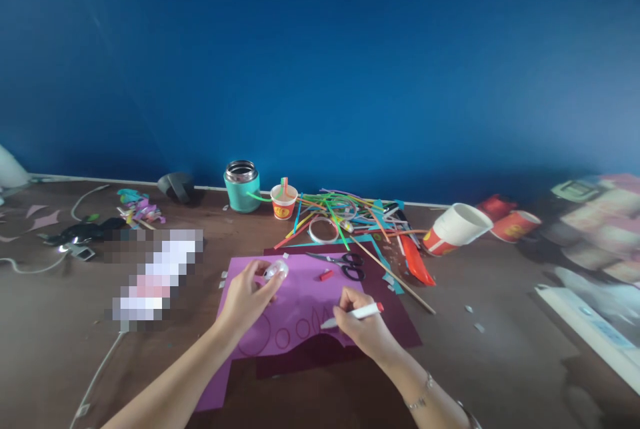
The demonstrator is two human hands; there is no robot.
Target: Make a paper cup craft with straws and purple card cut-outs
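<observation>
My left hand [253, 292] grips a small, clear, round object [276, 271], which looks like a roll of tape, over the upper left of a purple sheet of paper [305, 285]. In my right hand [361, 319] is a white marker with a red end [367, 311]; its pale tip points left at the lower part of the sheet. Red outlines of circles and pointed ovals run along that lower part, which has a wavy cut edge. Black scissors [354, 266] and a red marker cap [326, 275] lie on the paper above my right hand.
Behind the paper lie a heap of coloured pipe cleaners [340, 209], a white tape ring [323, 230] and a wooden stick [400, 279]. A teal jar [243, 187], a small cup [284, 202] and stacked paper cups [457, 225] stand near the blue wall. A phone-like, pixelated object [160, 275] lies left.
</observation>
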